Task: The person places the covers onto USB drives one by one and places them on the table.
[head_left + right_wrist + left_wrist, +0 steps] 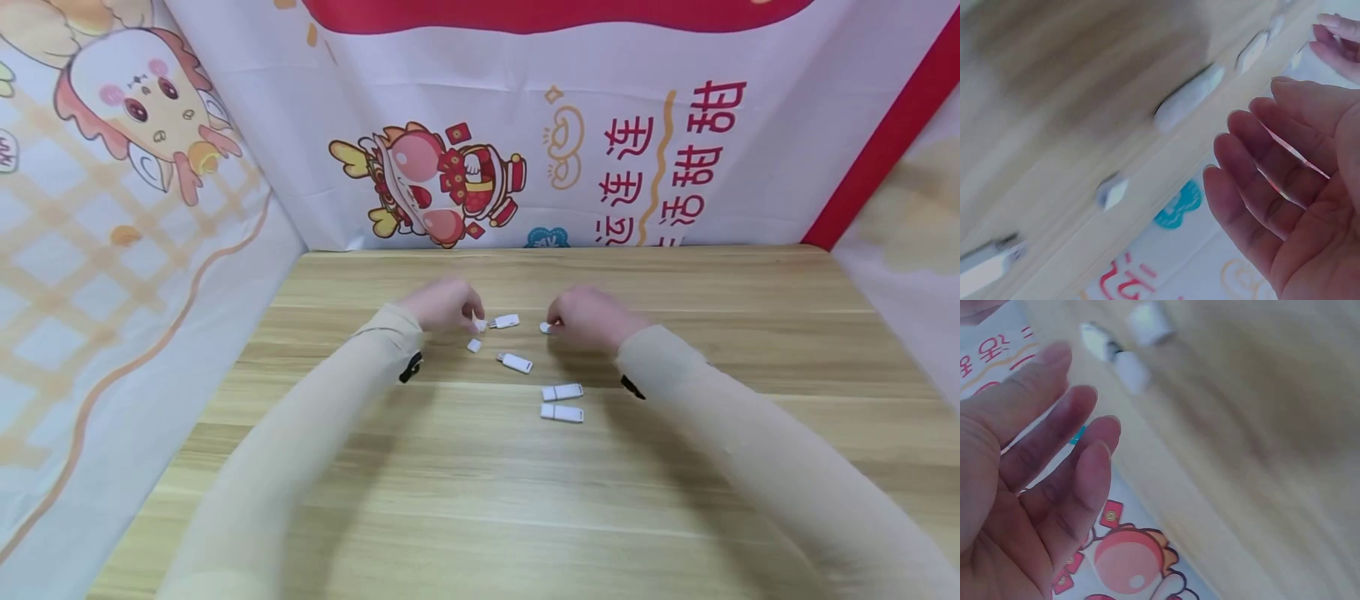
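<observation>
White USB stick (507,320) lies crosswise, plug toward left hand (446,306), the nearer; cap (1132,373) just off its plug. Right hand (592,317) opposite; both empty, fingers loosely curved.

One high view, two close ones

The head camera looks forward and down from above, over the wooden table (450,500) to the printed backdrop (465,75). Each wrist camera looks close along the palm side, one past the left hand (1041,469), the other past the right hand (1285,187), with the table edge slanting. All three share white USB sticks (562,414).
</observation>
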{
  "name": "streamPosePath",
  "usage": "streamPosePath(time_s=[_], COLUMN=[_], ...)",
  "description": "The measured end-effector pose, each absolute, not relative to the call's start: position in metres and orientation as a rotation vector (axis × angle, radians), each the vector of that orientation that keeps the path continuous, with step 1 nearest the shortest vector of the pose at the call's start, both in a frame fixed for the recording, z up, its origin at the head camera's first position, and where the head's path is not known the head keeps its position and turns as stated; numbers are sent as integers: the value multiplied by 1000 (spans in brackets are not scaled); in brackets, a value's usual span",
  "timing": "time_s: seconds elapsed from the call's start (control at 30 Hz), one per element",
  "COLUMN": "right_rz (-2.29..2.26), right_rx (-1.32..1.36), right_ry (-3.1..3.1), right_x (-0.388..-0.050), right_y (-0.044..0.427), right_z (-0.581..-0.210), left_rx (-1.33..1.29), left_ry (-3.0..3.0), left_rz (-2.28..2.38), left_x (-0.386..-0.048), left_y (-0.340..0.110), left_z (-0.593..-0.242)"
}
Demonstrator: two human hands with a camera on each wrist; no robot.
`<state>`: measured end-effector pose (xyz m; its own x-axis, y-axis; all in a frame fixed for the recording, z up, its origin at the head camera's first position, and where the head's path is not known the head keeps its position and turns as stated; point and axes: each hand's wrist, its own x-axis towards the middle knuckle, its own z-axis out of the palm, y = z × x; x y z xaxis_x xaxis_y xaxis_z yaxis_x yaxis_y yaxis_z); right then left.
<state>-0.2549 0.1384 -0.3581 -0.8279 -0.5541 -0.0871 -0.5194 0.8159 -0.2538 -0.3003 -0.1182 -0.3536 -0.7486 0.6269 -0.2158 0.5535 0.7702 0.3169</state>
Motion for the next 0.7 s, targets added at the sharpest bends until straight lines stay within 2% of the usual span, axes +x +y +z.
streamPosePath(time_s=[0.37, 0.7], right_rz=[-295, -252], right_rx=[-872, -880], right_ry=[2746, 2791], right_x=[-230, -227], right_y=[92, 79], right_z=[-368, -380], left_rx=[962, 905], left_ry=[2595, 2555], left_rz=[349, 448], left_x=[-286, -289], left_y=[-132, -137], left_z=[-377, -389])
